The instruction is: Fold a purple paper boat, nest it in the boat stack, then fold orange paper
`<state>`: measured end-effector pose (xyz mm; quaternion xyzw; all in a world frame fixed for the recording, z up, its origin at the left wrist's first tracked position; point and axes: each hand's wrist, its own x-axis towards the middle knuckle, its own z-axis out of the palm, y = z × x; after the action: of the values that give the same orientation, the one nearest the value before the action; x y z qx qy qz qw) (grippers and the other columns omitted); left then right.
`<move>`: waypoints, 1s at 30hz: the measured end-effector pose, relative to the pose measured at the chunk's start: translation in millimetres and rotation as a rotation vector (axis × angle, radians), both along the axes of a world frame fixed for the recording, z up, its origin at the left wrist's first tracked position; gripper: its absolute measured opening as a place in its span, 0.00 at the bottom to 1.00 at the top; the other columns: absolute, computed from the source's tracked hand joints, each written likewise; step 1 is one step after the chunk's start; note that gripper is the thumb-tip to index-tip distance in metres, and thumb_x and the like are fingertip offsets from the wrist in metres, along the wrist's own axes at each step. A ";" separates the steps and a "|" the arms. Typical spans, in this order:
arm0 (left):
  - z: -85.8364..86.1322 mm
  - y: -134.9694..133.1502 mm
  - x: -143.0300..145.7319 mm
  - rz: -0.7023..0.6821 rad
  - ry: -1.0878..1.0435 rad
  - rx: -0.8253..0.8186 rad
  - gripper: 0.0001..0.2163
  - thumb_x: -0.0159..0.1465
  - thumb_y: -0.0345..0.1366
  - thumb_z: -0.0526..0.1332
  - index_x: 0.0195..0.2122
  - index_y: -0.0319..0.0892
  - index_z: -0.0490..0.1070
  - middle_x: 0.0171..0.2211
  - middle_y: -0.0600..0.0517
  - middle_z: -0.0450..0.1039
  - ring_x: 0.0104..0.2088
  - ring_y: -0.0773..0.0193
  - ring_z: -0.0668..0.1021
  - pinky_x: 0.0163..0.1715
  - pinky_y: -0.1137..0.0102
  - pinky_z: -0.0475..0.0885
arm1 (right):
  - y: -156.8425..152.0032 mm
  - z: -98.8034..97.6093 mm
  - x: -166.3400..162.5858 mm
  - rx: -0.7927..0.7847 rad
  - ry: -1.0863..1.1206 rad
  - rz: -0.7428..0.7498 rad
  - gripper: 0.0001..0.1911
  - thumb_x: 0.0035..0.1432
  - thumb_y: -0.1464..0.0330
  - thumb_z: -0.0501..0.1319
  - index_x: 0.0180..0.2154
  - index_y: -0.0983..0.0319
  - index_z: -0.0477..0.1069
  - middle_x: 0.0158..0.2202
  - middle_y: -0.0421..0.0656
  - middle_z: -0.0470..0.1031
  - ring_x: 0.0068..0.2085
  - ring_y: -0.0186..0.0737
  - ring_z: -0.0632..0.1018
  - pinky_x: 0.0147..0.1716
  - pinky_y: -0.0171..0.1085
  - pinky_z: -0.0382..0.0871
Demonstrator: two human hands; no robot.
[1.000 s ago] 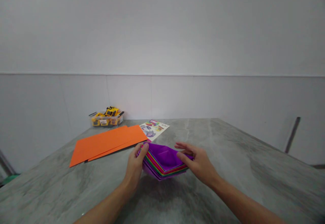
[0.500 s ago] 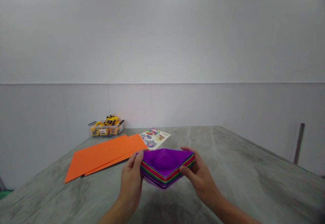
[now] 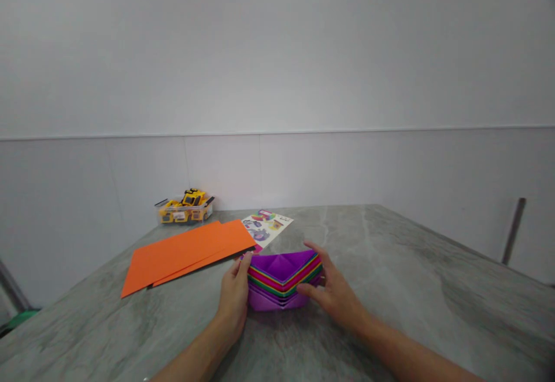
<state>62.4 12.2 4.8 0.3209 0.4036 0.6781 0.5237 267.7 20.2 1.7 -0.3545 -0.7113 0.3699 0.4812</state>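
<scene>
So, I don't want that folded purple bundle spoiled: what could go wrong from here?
The left grip and right grip hold the folded purple bundle at opposite ends; pressing inward might crease it. Its coloured layers look nested, so they could slip out of line if one side loosens. The left grip also appears close to the orange sheets, so a sideways move might nudge them.
</scene>
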 end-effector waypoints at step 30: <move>3.8 1.9 -11.8 0.091 -0.132 -0.153 0.08 0.60 0.34 0.57 0.33 0.37 0.73 0.26 0.49 0.76 0.25 0.64 0.77 0.29 0.71 0.71 | 13.3 14.0 16.6 0.276 -0.321 -0.031 0.12 0.54 0.73 0.61 0.42 0.59 0.70 0.40 0.44 0.68 0.39 0.40 0.74 0.36 0.38 0.74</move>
<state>50.6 14.2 8.5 0.2160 0.4328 0.6880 0.5409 284.4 33.4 15.7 -0.3503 -0.8174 0.2001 0.4112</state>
